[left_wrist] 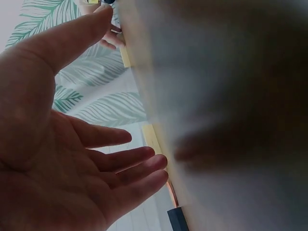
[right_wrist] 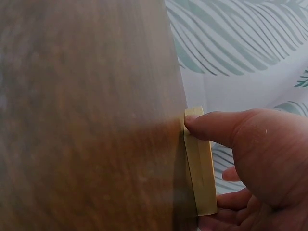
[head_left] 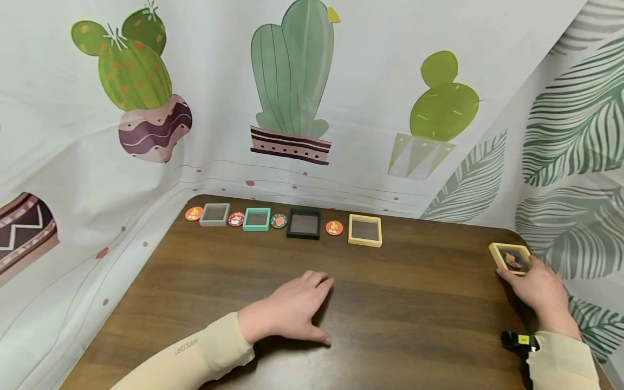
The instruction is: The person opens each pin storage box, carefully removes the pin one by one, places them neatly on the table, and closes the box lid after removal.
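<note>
At the table's right edge, my right hand (head_left: 543, 290) grips a pale yellow square display frame (head_left: 496, 257) with a clear window and a small round, dark-and-orange piece inside. In the right wrist view, the thumb presses one side of the yellow frame (right_wrist: 199, 168) and fingers reach the far end. Whether the whole frame lies flat on the table I cannot tell. My left hand (head_left: 294, 309) is held low over the middle of the table with relaxed fingers and the thumb apart. Nothing is in the left palm (left_wrist: 62, 154) in the left wrist view.
Along the back of the brown table (head_left: 390, 303) runs a row: an orange badge (head_left: 193, 213), grey frame (head_left: 213, 222), red badge (head_left: 236, 219), teal frame (head_left: 255, 227), green badge (head_left: 279, 221), black frame (head_left: 303, 235), another orange badge (head_left: 334, 227) and another yellow frame (head_left: 364, 242). Patterned cloth (head_left: 365, 108) hangs behind.
</note>
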Demonstrator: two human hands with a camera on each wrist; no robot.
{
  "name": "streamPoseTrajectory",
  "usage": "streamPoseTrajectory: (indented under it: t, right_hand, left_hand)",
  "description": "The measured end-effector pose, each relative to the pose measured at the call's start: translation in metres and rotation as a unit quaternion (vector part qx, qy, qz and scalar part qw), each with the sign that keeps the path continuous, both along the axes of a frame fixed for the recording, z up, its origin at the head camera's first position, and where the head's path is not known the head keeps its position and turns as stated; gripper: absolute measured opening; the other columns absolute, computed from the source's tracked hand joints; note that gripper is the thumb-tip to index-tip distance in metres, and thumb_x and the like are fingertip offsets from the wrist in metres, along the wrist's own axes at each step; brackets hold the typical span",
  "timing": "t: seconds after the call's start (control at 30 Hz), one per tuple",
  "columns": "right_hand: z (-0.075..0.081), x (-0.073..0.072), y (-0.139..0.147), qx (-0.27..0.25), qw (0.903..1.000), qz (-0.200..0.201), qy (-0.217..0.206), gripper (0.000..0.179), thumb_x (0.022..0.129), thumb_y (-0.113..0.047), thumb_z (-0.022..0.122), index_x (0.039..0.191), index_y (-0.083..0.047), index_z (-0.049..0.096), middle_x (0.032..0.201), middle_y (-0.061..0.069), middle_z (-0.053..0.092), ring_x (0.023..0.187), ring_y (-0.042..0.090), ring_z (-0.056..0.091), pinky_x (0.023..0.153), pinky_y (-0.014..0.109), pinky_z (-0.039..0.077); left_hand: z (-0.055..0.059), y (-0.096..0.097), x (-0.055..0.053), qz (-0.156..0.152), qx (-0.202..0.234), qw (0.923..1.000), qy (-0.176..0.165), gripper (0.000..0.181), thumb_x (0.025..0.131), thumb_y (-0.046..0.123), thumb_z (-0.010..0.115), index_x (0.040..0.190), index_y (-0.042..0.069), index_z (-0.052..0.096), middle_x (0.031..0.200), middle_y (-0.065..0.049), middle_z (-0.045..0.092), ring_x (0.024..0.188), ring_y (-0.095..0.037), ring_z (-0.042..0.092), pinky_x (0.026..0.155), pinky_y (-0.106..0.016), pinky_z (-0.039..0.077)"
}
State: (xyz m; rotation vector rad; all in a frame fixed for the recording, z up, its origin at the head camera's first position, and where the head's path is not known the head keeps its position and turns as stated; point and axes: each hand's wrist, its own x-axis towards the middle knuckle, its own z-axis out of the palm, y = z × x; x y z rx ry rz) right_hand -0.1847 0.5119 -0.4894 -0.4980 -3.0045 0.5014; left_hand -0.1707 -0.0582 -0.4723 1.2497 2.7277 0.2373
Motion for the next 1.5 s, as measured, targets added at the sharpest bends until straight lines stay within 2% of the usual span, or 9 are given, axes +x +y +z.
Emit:
streamPoseTrajectory:
  t: [0.13, 0.43, 0.53, 0.6, 0.73, 0.87, 1.03, 1.2, 1.5]
  right_hand:
    - [0.000, 0.000, 0.000, 0.002, 1.0000, 0.003, 0.008, 0.089, 0.104, -0.047, 0.070, 0.145, 0.024, 0.037, 0.130, 0.055, 0.050, 0.112, 0.074, 0.052, 0.091, 0.076, 0.046]
    - [-0.003, -0.003, -0.002, -0.005, 0.9994, 0.012, 0.033, 0.084, 0.099, -0.047, 0.077, 0.132, 0.023, 0.047, 0.122, 0.054, 0.055, 0.105, 0.072, 0.057, 0.085, 0.074, 0.048]
    - [-0.003, -0.006, -0.011, -0.014, 0.9989, 0.024, 0.038, 0.083, 0.100, -0.048, 0.077, 0.133, 0.023, 0.048, 0.121, 0.053, 0.057, 0.104, 0.070, 0.059, 0.083, 0.074, 0.049]
    - [-0.001, -0.009, -0.021, -0.019, 0.9985, 0.033, 0.039, 0.087, 0.101, -0.049, 0.076, 0.139, 0.024, 0.047, 0.124, 0.053, 0.056, 0.107, 0.069, 0.059, 0.086, 0.074, 0.049]
    - [0.005, -0.013, -0.049, -0.032, 0.9975, 0.054, 0.032, 0.096, 0.102, -0.052, 0.075, 0.151, 0.023, 0.041, 0.134, 0.051, 0.051, 0.118, 0.067, 0.055, 0.095, 0.076, 0.046]
    - [0.012, -0.015, -0.083, -0.045, 0.9952, 0.082, 0.028, 0.102, 0.101, -0.052, 0.076, 0.156, 0.024, 0.036, 0.142, 0.051, 0.048, 0.126, 0.066, 0.051, 0.103, 0.077, 0.043]
    - [0.019, -0.013, -0.132, -0.054, 0.9881, 0.134, 0.053, 0.098, 0.098, -0.050, 0.082, 0.155, 0.021, 0.044, 0.141, 0.045, 0.057, 0.126, 0.059, 0.058, 0.103, 0.073, 0.046]
    - [0.023, -0.001, -0.186, -0.067, 0.9793, 0.180, 0.065, 0.097, 0.092, -0.050, 0.088, 0.155, 0.014, 0.051, 0.143, 0.039, 0.061, 0.130, 0.055, 0.060, 0.107, 0.071, 0.047]
    - [0.016, 0.031, -0.269, -0.056, 0.9660, 0.246, 0.057, 0.091, 0.082, -0.051, 0.096, 0.147, 0.005, 0.064, 0.131, 0.022, 0.072, 0.119, 0.040, 0.069, 0.100, 0.062, 0.056]
  left_hand:
    - [-0.002, 0.000, 0.004, -0.007, -0.007, 0.9999, 0.009, 0.115, 0.082, 0.074, 0.087, 0.160, -0.003, 0.052, 0.157, -0.018, 0.055, 0.142, -0.032, 0.054, 0.114, -0.043, 0.052]
    - [-0.004, -0.001, 0.004, -0.003, -0.005, 1.0000, 0.005, 0.114, 0.082, 0.073, 0.088, 0.160, -0.002, 0.053, 0.157, -0.017, 0.055, 0.141, -0.031, 0.053, 0.112, -0.043, 0.053]
    - [-0.005, -0.001, 0.004, -0.001, -0.004, 1.0000, 0.006, 0.115, 0.081, 0.074, 0.088, 0.160, -0.002, 0.053, 0.156, -0.016, 0.056, 0.140, -0.030, 0.054, 0.110, -0.042, 0.054]
    - [-0.005, -0.001, 0.004, 0.001, -0.003, 1.0000, 0.006, 0.115, 0.081, 0.074, 0.088, 0.160, -0.002, 0.053, 0.156, -0.016, 0.056, 0.140, -0.030, 0.054, 0.109, -0.042, 0.055]
    - [-0.005, -0.002, 0.003, 0.002, 0.001, 1.0000, 0.003, 0.115, 0.082, 0.073, 0.088, 0.160, -0.002, 0.052, 0.157, -0.016, 0.056, 0.141, -0.030, 0.054, 0.109, -0.041, 0.055]
    - [-0.006, -0.003, 0.002, 0.006, 0.007, 1.0000, 0.000, 0.115, 0.082, 0.073, 0.088, 0.161, -0.003, 0.051, 0.158, -0.017, 0.056, 0.142, -0.030, 0.054, 0.110, -0.041, 0.055]
    - [-0.007, -0.003, 0.000, 0.017, 0.021, 0.9996, -0.011, 0.124, 0.084, 0.073, 0.087, 0.166, -0.007, 0.040, 0.160, -0.021, 0.054, 0.146, -0.034, 0.054, 0.115, -0.043, 0.052]
    - [-0.007, -0.003, -0.001, 0.027, 0.034, 0.9988, -0.021, 0.131, 0.084, 0.073, 0.087, 0.169, -0.009, 0.031, 0.161, -0.023, 0.054, 0.147, -0.034, 0.054, 0.117, -0.043, 0.050]
    - [-0.007, 0.000, 0.002, 0.040, 0.023, 0.9989, -0.004, 0.122, 0.084, 0.070, 0.088, 0.163, -0.011, 0.042, 0.152, -0.023, 0.059, 0.138, -0.034, 0.057, 0.112, -0.043, 0.054]
